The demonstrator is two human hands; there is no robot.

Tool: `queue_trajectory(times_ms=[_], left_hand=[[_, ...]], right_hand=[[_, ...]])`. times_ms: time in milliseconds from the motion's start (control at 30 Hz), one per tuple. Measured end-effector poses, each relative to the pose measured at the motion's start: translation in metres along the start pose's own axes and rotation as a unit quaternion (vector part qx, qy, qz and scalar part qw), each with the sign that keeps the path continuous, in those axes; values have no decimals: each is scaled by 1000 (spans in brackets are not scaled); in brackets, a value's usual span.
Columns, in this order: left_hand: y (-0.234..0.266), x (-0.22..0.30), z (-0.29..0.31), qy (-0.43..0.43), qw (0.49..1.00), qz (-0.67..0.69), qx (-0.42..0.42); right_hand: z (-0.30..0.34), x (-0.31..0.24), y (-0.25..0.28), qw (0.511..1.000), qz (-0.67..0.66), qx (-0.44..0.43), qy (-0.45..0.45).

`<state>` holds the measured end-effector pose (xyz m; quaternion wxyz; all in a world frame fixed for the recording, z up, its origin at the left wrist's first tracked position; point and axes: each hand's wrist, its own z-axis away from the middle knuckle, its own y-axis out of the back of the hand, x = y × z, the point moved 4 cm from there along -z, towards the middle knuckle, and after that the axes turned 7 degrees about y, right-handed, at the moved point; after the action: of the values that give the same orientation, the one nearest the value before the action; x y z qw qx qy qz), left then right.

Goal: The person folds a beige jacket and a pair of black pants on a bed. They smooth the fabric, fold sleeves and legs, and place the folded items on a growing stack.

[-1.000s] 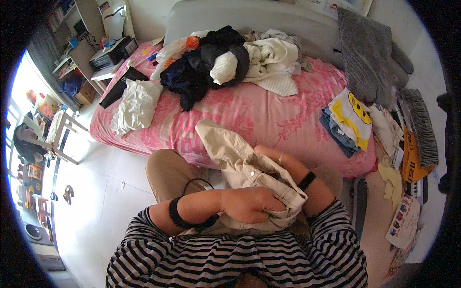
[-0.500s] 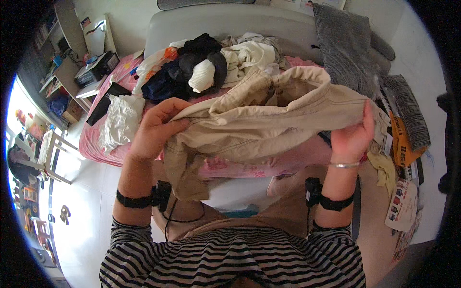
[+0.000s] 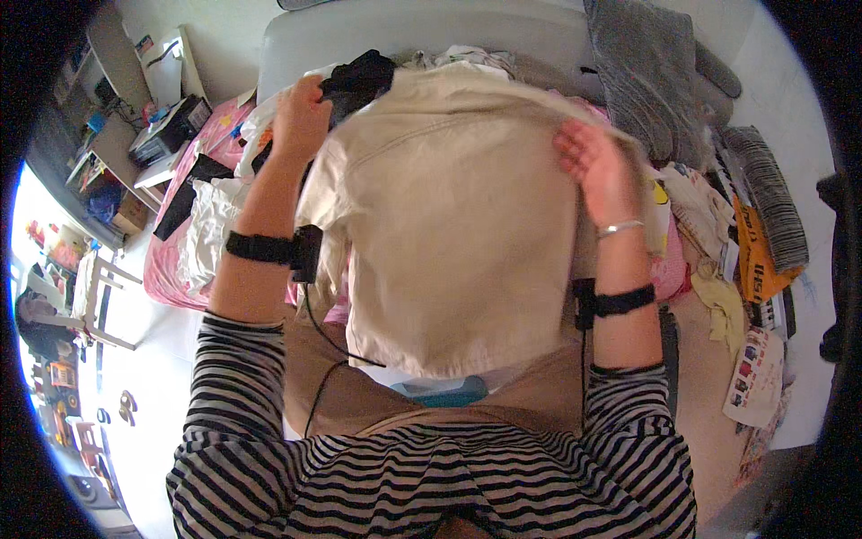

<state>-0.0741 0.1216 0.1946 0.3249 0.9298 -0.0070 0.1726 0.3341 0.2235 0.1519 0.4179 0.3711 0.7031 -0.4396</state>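
A beige long-sleeved shirt or jacket (image 3: 467, 225) is spread out in front of me, its plain side up and its hem near my lap. My right hand (image 3: 597, 171) lies over its right side, palm showing and fingers stretched out, somewhat smeared by motion. Beyond the left shoulder of the garment is my left hand (image 3: 301, 117), raised beside dark clothes, its fingers bent and blurred; whether they grip any cloth is unclear. One sleeve (image 3: 332, 260) hangs down on the left, below that shoulder.
A bed with a pink sheet (image 3: 166, 269) lies ahead, with black clothing (image 3: 364, 76) and white cloth (image 3: 211, 225) on it. A grey cushion (image 3: 642, 81) leans at the back right. An orange bag (image 3: 759, 260) and a yellow cloth (image 3: 718, 305) lie right. A white stool (image 3: 108, 296) stands left.
The beige garment, earlier bunched and held up between both hands, now hangs spread wide toward me. My left hand has moved up and away; my right hand has moved inward and its fingers have straightened.
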Motion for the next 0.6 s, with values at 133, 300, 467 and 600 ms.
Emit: queue_trajectory(times_ms=[133, 300, 467, 600], left_hand=[[-70, -13, 77, 51, 983, 161, -75], [-106, -8, 201, 138, 947, 83, -277], [-84, -10, 242, 224, 956, 23, -190], [-78, -14, 248, 283, 897, -65, -333]], right_hand=[[17, 70, 32, 991, 109, -29, -72], [67, 149, 104, 946, 259, 43, -188], [92, 189, 135, 842, 519, 25, -148], [110, 195, 107, 794, 580, -76, -165]])
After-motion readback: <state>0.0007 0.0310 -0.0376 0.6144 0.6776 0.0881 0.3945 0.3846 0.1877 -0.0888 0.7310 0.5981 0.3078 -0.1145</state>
